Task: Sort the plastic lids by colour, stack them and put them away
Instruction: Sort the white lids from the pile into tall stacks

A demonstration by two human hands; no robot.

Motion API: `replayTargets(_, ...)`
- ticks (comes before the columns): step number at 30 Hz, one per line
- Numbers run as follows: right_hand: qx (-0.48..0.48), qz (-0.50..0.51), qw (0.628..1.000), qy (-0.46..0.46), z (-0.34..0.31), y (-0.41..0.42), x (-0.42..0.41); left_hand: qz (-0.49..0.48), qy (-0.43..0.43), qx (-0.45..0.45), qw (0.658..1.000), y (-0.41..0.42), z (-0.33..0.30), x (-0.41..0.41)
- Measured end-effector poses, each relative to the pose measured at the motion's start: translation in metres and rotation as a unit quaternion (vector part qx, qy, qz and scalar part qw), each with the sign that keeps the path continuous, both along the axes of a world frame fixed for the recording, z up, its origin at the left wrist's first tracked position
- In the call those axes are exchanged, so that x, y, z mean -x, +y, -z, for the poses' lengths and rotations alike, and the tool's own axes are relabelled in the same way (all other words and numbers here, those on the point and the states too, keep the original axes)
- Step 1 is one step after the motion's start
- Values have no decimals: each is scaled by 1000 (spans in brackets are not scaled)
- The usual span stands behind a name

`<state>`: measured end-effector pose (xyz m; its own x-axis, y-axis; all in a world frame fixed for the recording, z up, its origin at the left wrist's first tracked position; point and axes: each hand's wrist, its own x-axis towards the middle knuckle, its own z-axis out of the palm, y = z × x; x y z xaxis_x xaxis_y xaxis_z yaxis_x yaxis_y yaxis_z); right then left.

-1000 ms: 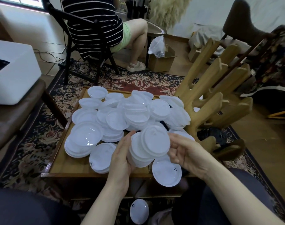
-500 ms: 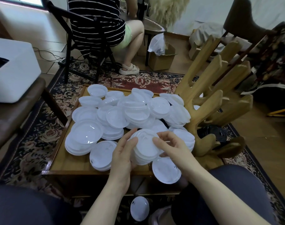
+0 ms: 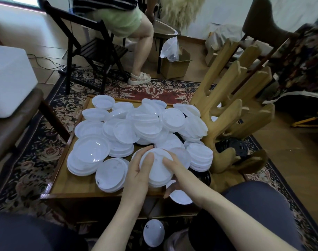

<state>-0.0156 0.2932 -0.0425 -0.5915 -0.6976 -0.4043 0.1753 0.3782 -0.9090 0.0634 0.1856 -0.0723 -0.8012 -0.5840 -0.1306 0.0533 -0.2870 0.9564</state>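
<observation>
The left hand (image 3: 139, 171) and right hand (image 3: 179, 175) clasp a short stack of white lids (image 3: 157, 168) from either side, thumbs pressed on its top, over the near edge of the surface (image 3: 73, 185). The stack's axis leans slightly; loose lids (image 3: 136, 124) lie piled just beyond, within reach of both hands.

Bare forearms, no sleeves; dark grey trousers (image 3: 259, 211) on both legs.
</observation>
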Motion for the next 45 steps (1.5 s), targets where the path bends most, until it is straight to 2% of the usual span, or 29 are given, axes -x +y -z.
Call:
replayTargets(8, -14, -7, 999, 45, 6, 3, 0, 29, -20, -14, 999, -5, -1, -2)
replayTargets(14, -1, -17, 998, 68, 4, 2, -3, 9, -11, -82, 996, -6, -4, -4)
replayTargets(19, 7, 14, 996, 85, 2, 4, 7, 62, -7, -130, 990, -7, 0, -5)
replayTargets(22, -8, -12, 991, 131, -3, 6, 15, 46, 9, -143, 989, -7, 2, -3)
replayTargets(24, -25, 42, 980, 194, -9, 6, 30, 25, 16, -149, 988, -8, 2, -2)
replayTargets(27, -79, 107, 919, 371, -19, 11, 76, 4, 11, -157, 988, -10, 3, -1)
replayTargets(30, -187, 22, 848, 496, -24, 13, 129, 1, 7, -158, 987, -10, 1, -1)
replayTargets(33, -329, -115, 765, 542, -34, 8, 171, 1, 9, -157, 988, -11, -2, -2)
replayTargets(36, -431, -219, 705, 518, -36, 2, 194, -3, 10, -163, 987, -12, -2, -1)
replayTargets(39, -464, -249, 675, 518, -27, -1, 201, 0, 5, -165, 986, -13, -3, -2)
replayTargets(45, -439, -242, 648, 573, -21, 3, 202, -1, -8, -169, 986, -14, -1, -1)
